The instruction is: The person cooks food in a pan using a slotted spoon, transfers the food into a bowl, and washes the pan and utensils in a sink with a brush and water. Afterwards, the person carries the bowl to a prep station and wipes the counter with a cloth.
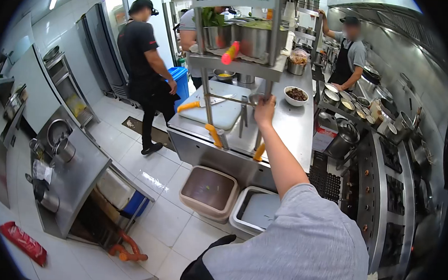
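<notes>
My right hand [265, 111] reaches forward over the steel worktable [290, 133], its fingers closed at the rim of a small metal bowl [255, 98]. A shelf post stands close to this hand and partly covers the view. Just left of it are metal tongs [243, 118]. Farther left, a large knife [205, 104] with a yellow handle lies on a white cutting board [230, 119]. To the right stands a white bowl [295, 96] of dark brown pieces. My left hand is out of view.
Yellow-handled tools [214, 135] hang at the table's front. Below stand a beige bin [208, 190] and a white-rimmed tub [256, 210]. A person in black [139, 59] is at left; another in an apron [347, 58] stands by the stove side. An overhead shelf [238, 65] carries pots.
</notes>
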A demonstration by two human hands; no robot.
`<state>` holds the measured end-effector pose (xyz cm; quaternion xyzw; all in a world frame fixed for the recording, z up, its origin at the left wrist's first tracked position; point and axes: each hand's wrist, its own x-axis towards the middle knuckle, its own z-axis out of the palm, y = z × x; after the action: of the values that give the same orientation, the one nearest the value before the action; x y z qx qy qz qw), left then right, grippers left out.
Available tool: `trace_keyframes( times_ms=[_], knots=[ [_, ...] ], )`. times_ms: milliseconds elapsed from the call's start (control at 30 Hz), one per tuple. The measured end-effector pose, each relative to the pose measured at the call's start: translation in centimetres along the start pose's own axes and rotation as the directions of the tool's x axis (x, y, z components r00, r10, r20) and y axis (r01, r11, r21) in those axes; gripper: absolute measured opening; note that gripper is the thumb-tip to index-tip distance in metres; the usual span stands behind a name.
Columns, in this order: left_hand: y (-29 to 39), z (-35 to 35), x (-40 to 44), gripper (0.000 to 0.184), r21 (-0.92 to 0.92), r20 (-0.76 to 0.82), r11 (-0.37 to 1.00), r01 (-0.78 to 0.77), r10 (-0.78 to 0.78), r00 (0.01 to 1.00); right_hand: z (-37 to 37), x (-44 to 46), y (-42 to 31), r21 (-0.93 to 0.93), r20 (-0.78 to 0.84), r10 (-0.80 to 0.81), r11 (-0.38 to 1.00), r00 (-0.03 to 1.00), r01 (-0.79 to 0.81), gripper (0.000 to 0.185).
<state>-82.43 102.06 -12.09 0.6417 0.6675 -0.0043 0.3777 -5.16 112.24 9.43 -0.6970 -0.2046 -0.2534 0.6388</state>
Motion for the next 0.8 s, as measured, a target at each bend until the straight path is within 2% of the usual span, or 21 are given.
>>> trace_keyframes(
  times_ms=[67,100,167,267,300,367,400,433,467,500,567,600,667,700,733,767,800],
  knots=[
    [2.0,-2.0,4.9,0.044,-0.008,0.08,0.997,-0.072,0.072,0.994,0.9,0.0,0.0,-0.122,-0.13,0.017,0.992,0.991,-0.033,0.024],
    [3.0,-2.9,7.2,0.045,-0.018,0.124,0.994,-0.104,0.105,0.987,0.7,-0.3,-0.5,-0.113,-0.115,0.005,0.993,0.993,-0.018,0.021],
    [4.8,-4.7,11.4,0.045,-0.047,0.206,0.984,-0.17,0.176,0.963,0.6,-0.3,-0.6,-0.129,-0.142,-0.13,0.985,0.981,0.112,0.018],
    [7.7,-7.6,17.6,0.045,-0.1,0.306,0.953,-0.286,0.303,0.902,0.2,-0.1,-0.7,-0.207,-0.1,-0.005,0.978,0.995,-0.016,0.018],
    [8.7,-8.7,19.9,0.045,-0.126,0.333,0.938,-0.323,0.346,0.877,0.1,-0.3,-0.9,-0.221,-0.118,-0.027,0.975,0.993,0.001,0.018],
    [10.5,-10.9,25.6,0.045,-0.268,0.366,0.886,-0.378,0.457,0.811,0.2,-0.3,-1.2,-0.262,-0.149,-0.059,0.965,0.987,0.018,0.02],
    [11.0,-12.1,29.0,0.045,-0.396,0.36,0.839,-0.373,0.516,0.778,0.1,-0.5,-1.6,-0.325,-0.158,-0.063,0.946,0.985,0.009,0.02],
    [14.0,-14.7,30.5,0.045,-0.431,0.335,0.791,-0.435,0.588,0.737,0.0,-0.8,-2.3,-0.307,-0.152,-0.03,0.951,0.988,-0.018,0.02],
    [17.0,-16.6,30.9,0.043,-0.295,0.222,0.706,-0.643,0.706,0.673,-0.1,-1.1,-2.9,-0.288,-0.148,0.001,0.957,0.989,-0.044,0.021],
    [19.6,-19.0,33.5,0.046,0.091,0.236,0.53,-0.843,0.811,0.535,-0.2,-1.1,-1.8,-0.299,-0.173,0.015,0.952,0.985,-0.067,0.021],
    [24.5,-22.2,36.9,0.045,0.077,0.177,0.496,-0.865,0.847,0.502,0.6,-0.2,-1.0,-0.298,-0.217,0.037,0.949,0.975,-0.102,0.022],
    [27.8,-24.6,37.0,0.045,0.123,0.137,0.426,-0.896,0.887,0.44,0.7,-0.5,-1.2,-0.293,-0.26,0.056,0.947,0.964,-0.134,0.023],
    [33.5,-29.0,38.5,0.038,0.023,0.02,0.313,-0.949,0.949,0.314,-0.2,-0.2,-0.8,-0.423,-0.247,0.204,0.857,0.947,-0.295,0.023],
    [36.3,-31.7,38.3,0.037,0.096,-0.038,0.243,-0.965,0.97,0.241,-0.4,-0.5,-1.1,-0.367,-0.223,0.258,0.871,0.94,-0.326,0.026],
    [38.8,-33.8,38.7,0.038,0.127,-0.172,0.135,-0.983,0.979,0.112,-0.5,-1.3,-1.3,-0.311,-0.195,0.31,0.88,0.931,-0.358,0.031],
    [40.9,-36.2,38.4,0.038,0.287,-0.296,0.009,-0.958,0.952,-0.079,-0.5,-2.6,-0.4,-0.379,-0.245,0.139,0.897,0.96,-0.227,0.037],
    [42.1,-37.7,38.9,0.027,0.341,-0.502,-0.152,-0.928,0.805,-0.316,0.1,-4.3,-0.9,-0.389,-0.255,0.141,0.891,0.957,-0.235,0.037]
  ],
)
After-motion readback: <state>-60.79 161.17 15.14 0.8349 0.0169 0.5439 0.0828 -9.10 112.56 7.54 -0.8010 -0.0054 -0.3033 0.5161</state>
